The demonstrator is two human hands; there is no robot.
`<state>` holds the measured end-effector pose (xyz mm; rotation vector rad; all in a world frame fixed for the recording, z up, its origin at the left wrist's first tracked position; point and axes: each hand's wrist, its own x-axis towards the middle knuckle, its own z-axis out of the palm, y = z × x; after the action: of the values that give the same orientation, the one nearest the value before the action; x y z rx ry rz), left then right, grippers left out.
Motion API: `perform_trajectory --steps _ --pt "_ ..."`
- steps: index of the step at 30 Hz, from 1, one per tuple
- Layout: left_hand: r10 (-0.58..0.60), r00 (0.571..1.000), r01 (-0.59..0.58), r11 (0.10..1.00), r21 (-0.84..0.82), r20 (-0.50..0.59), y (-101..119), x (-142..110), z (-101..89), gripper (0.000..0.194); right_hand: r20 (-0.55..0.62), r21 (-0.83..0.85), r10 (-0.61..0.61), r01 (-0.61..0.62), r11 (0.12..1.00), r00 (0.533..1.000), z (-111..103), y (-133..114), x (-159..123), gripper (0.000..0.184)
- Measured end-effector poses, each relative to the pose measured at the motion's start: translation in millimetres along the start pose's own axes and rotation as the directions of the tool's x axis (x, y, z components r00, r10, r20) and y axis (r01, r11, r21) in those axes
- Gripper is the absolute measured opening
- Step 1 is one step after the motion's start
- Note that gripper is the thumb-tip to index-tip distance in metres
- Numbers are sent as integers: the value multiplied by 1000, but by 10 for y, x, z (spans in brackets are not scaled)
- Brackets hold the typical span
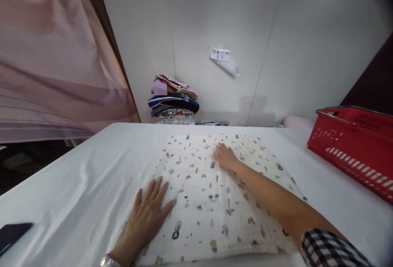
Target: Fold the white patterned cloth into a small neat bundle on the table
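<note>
A white cloth (199, 185) printed with small plants and other little motifs lies spread out flat in front of me. My left hand (149, 207) rests on its left edge, palm down with the fingers spread, partly over the white table cover. Farther off, my right hand (225, 156) lies on the upper middle of the cloth, its fingers stretched out. Neither hand grips anything. The right forearm crosses over the right part of the cloth and hides some of the print.
A red plastic basket (353, 148) with a metal handle stands at the right on the white-covered table (101, 168). A dark flat object (14, 234) lies at the left edge. Behind the table, folded clothes (175, 99) are stacked against the wall. A pink curtain (61, 54) hangs at left.
</note>
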<state>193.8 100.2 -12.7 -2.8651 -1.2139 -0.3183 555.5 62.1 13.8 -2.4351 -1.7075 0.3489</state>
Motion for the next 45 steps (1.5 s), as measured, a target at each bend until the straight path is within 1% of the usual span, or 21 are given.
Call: perform_trajectory --steps 4,6,8,12,17,22,24,26,28,31,33,35,37,38,40,43,45 --pt "-21 1000 20 1000 8 18 7 8 -2 61 -11 -44 12 -12 999 1000 -94 -53 403 70" --pt "-26 1000 26 1000 9 16 1 6 7 61 -12 -46 33 -34 998 999 -85 -46 581 69" --pt "-20 1000 20 1000 6 12 -4 -1 14 61 -11 -43 58 -58 997 998 -60 -19 693 68" --pt "-9 1000 9 1000 1 -3 -1 -11 12 62 2 -46 72 -72 996 997 -57 -7 771 70" --pt "-36 999 36 999 -9 23 11 -2 11 63 -7 -57 49 -50 997 999 -55 -134 860 70" --pt "-40 998 40 999 -19 41 43 -3 -37 63 22 -56 75 -74 996 997 -24 -178 948 67" --pt "-33 999 34 999 -31 40 57 -2 -64 63 24 -62 85 -83 995 996 -35 -235 961 68" --pt "-29 998 32 999 -41 50 67 2 -81 65 14 -69 69 -68 995 998 -30 -361 973 70" --pt "-32 998 34 998 -43 54 72 5 -84 67 10 -77 4 -3 997 1000 6 -533 998 72" --pt "-33 999 35 999 -37 40 81 -1 -79 67 46 -81 -89 92 992 995 81 -755 1063 69" --pt "-35 999 37 999 -37 39 90 -9 -81 67 67 -81 -89 95 992 994 106 -832 1111 67" --pt "-37 999 38 998 -42 39 102 -16 -90 67 73 -83 -65 71 994 995 105 -880 1140 67" --pt "-38 998 40 998 -48 41 115 -19 -102 67 72 -87 -47 53 995 996 106 -958 1136 69" --pt "-39 998 42 998 -49 44 122 -20 -107 67 65 -87 -56 62 994 996 117 -1021 1124 70" --pt "-45 998 48 998 -52 52 133 -18 -115 68 46 -74 -122 125 989 991 169 -1198 1101 73" --pt "-49 997 53 997 -62 54 143 -17 -118 67 26 -45 -268 269 962 963 283 -1513 1124 73" --pt "-51 997 55 996 -67 56 147 -19 -119 67 49 -42 -297 299 953 954 337 -1681 1186 72"
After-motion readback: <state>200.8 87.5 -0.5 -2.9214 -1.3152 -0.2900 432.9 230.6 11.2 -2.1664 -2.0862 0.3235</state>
